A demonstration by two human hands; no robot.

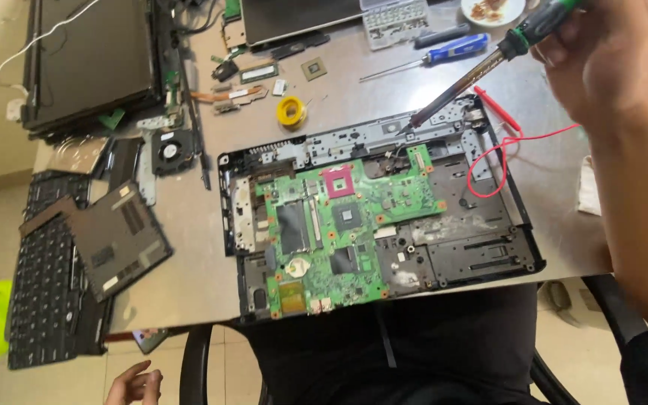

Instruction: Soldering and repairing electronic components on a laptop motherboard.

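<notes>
At the worktop's [189, 262] near edge lies an opened laptop base [489, 232] with its green circuit board [354, 225] bared. The right hand [609, 60] closes its grip around the handle of a soldering iron [474, 75], whose tip touches the metal frame along the base's far edge. The left hand [135, 384] hangs below the worktop, fingers loosely curled, holding nothing. The iron looks light and stiff, best held by its insulated handle; the board seems fragile.
</notes>
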